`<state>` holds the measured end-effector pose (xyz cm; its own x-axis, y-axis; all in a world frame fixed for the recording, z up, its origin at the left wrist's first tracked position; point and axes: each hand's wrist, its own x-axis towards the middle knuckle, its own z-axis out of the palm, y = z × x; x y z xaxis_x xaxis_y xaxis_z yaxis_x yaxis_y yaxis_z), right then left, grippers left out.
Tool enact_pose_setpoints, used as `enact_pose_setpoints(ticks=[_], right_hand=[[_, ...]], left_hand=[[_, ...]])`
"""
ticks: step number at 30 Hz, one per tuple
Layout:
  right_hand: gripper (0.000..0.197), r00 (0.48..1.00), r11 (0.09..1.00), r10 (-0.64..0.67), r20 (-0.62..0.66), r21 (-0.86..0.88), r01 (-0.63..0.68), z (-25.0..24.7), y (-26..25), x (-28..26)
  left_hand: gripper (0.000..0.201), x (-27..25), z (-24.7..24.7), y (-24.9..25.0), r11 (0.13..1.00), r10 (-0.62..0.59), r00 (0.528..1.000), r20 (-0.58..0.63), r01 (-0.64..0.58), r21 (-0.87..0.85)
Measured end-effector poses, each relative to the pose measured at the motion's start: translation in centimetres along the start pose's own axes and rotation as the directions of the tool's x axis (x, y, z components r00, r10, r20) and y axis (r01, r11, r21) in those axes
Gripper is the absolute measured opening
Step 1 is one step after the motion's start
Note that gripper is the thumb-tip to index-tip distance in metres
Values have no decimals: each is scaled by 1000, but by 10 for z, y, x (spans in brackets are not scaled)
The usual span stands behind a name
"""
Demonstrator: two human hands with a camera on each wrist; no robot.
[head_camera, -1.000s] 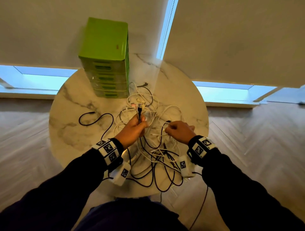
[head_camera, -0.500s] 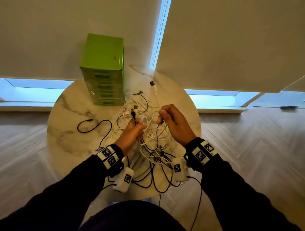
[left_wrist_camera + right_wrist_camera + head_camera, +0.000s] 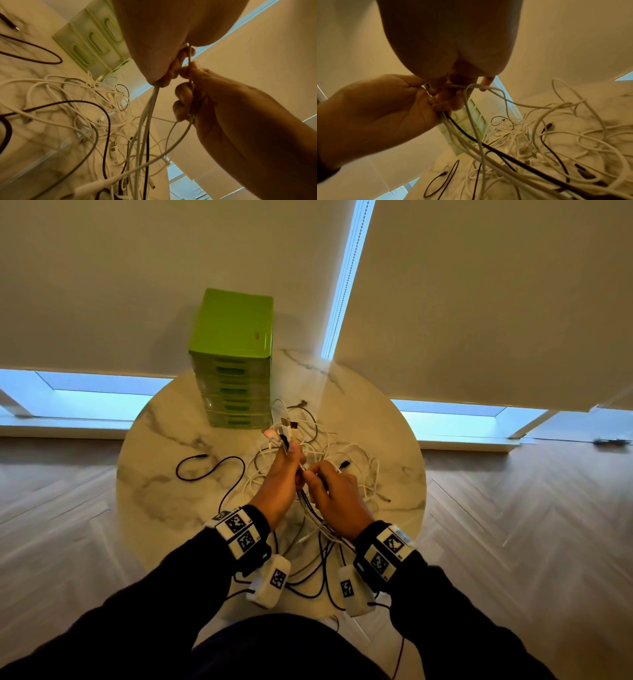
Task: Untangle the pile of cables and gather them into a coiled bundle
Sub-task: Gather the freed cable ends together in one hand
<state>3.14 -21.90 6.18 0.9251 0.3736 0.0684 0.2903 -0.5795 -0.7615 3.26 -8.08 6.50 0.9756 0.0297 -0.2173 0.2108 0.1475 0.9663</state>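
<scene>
A tangle of white and black cables (image 3: 329, 460) lies on the round marble table (image 3: 164, 484). My left hand (image 3: 284, 470) grips a bunch of cable ends above the pile, and their plugs (image 3: 287, 428) stick up out of the fist. Several strands (image 3: 145, 121) hang from that fist down to the pile. My right hand (image 3: 334, 491) is right beside the left and touches it. Its curled fingers (image 3: 183, 97) grip a thin white cable (image 3: 178, 138). In the right wrist view the white cable (image 3: 476, 86) loops out from under my right fingers.
A green drawer unit (image 3: 234, 361) stands at the table's far side, just behind the pile. One black cable (image 3: 205, 467) lies apart on the left of the table. More loops (image 3: 315, 577) hang over the near edge, between my wrists.
My right hand has come down and left from its raised position, meeting the left hand. The left hand kept its grip on the cable ends and rose slightly.
</scene>
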Motion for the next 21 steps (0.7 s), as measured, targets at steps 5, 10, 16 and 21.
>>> enact_pose_setpoints(ticks=[5,10,16,21], right_hand=[[32,987,992,40,155,-122,-21,10,20,1],[43,933,970,194,303,-199,-137,3,40,17],[44,834,859,379,402,-487,-155,-21,87,24],[35,947,834,269,178,-535,-136,-25,88,54]], left_hand=[[49,13,-16,8,998,53,995,-82,-51,21],[43,25,-29,40,943,146,986,-78,-163,-289],[40,41,-75,102,891,199,959,-203,-264,-370],[38,41,-89,106,977,167,972,-164,-185,-103]])
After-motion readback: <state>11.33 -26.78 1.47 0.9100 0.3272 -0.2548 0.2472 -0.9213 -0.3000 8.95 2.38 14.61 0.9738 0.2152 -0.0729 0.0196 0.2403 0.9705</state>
